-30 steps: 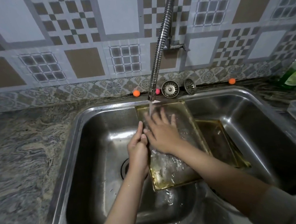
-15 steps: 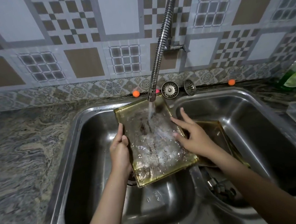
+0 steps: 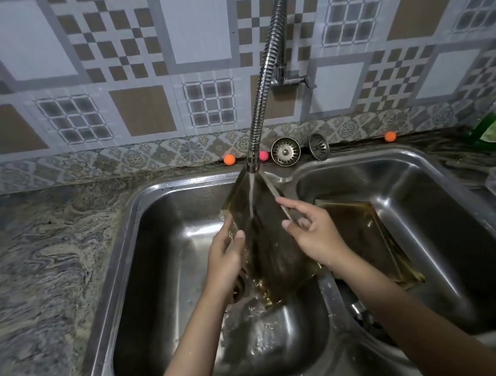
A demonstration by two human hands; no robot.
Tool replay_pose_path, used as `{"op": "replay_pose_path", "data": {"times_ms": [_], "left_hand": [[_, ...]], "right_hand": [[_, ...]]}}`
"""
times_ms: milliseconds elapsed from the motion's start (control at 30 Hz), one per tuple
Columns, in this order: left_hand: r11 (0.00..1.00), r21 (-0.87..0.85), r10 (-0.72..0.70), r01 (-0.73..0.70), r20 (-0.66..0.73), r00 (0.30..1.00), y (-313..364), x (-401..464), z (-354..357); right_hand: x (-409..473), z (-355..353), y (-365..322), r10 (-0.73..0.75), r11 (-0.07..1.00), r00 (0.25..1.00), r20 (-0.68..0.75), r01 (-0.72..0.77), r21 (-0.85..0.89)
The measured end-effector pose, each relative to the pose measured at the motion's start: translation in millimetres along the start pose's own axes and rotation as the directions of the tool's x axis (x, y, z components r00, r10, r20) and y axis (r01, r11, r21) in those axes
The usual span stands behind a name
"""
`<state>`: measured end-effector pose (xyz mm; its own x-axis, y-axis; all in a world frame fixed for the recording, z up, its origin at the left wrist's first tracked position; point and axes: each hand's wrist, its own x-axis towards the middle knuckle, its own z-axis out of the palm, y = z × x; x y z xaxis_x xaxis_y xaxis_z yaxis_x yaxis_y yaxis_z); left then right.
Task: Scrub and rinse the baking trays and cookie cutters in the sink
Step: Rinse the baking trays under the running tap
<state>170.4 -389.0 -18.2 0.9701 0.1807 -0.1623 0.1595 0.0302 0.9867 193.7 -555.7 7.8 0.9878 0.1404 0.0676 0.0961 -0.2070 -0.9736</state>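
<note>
I'm looking into a home kitchen. A double-bowl stainless steel sink is set into a marbled stone surface. Behind my hands, a flexible metal tap runs water, mounted on a wall of patterned tiles. Two sink strainers lean against the wall beyond the hands, and a green dish soap bottle stands far to their right.

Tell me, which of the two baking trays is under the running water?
The tray held by both hands over the left basin, tilted steeply under the faucet stream; the other tray lies dry in the right basin.
</note>
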Motion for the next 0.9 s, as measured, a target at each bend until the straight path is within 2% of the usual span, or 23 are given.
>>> {"op": "replay_pose_path", "data": {"times_ms": [100, 200, 367, 433, 533, 600, 700, 800, 900], "left_hand": [[0.994, -0.107, 0.047, -0.027, 0.192, 0.98, 21, -10, 8], [0.964, -0.263, 0.021, 0.043, 0.235, 0.972, 24, -10, 15], [0.926, -0.368, -0.042, 0.08, 0.11, 0.993, 24, -7, 12], [0.918, -0.394, -0.023, 0.043, 0.057, 0.998, 21, -4, 7], [0.937, -0.347, 0.041, -0.044, -0.017, 0.999, 16, -2, 2], [0.927, -0.37, 0.04, -0.06, -0.062, 0.997, 16, -1, 1], [0.88, -0.473, 0.002, -0.036, -0.073, 0.997, 20, -1, -3], [0.797, -0.604, -0.083, 0.035, -0.052, 0.995, 18, 3, -7], [0.731, -0.673, -0.147, 0.11, 0.002, 0.989, 14, 4, -4]], "right_hand": [[-4, 20, -5, -0.055, 0.998, 0.998, 0.022, 0.055, -0.033], [-8, 38, -2, -0.047, 0.998, 0.994, 0.094, 0.043, 0.043], [-6, 52, 3, 0.017, 0.987, 0.991, 0.135, -0.038, 0.154], [-7, 55, 3, 0.007, 0.986, 0.985, 0.17, -0.035, 0.162], [-5, 53, 2, -0.015, 0.987, 0.978, 0.208, -0.019, 0.16], [-3, 45, 4, -0.027, 0.998, 0.981, 0.191, 0.016, 0.057], [2, 23, 17, 0.001, 0.97, 0.993, 0.114, 0.026, -0.241], [11, -2, 28, 0.04, 0.856, 0.996, 0.082, 0.008, -0.516], [20, -18, 26, 0.117, 0.764, 0.992, 0.045, -0.06, -0.642]]}}
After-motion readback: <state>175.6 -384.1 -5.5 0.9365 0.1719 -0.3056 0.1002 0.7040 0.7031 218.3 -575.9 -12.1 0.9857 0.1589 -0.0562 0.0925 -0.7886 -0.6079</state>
